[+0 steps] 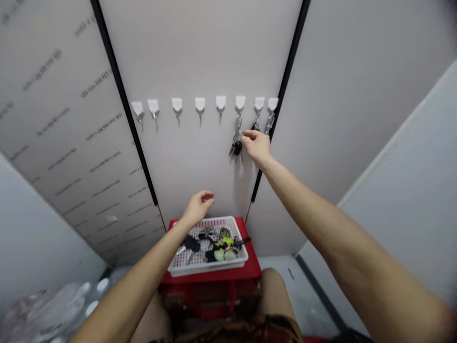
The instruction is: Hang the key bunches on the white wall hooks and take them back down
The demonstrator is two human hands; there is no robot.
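Observation:
My right hand (257,146) is raised at the wall with its fingers loosely bent and apart. Its fingertips are right beside a bunch of keys (236,145) that hangs by a metallic keychain from a white hook (240,103); whether they touch it is hard to tell. Behind this hand another hook (259,104) carries a key ring with a black piece (255,126), partly covered. My left hand (200,206) hovers above the back edge of a white plastic basket (209,270), fingers curved and apart, holding nothing. Keychains and other small items, some black, some yellow-green, lie in the basket.
More white hooks (177,105) run leftward along the white panel, and the rightmost hook (272,104) bears a silvery item. The basket rests on a red box (252,267) between my knees. Clear plastic bags and white-capped bottles (103,285) lie at lower left.

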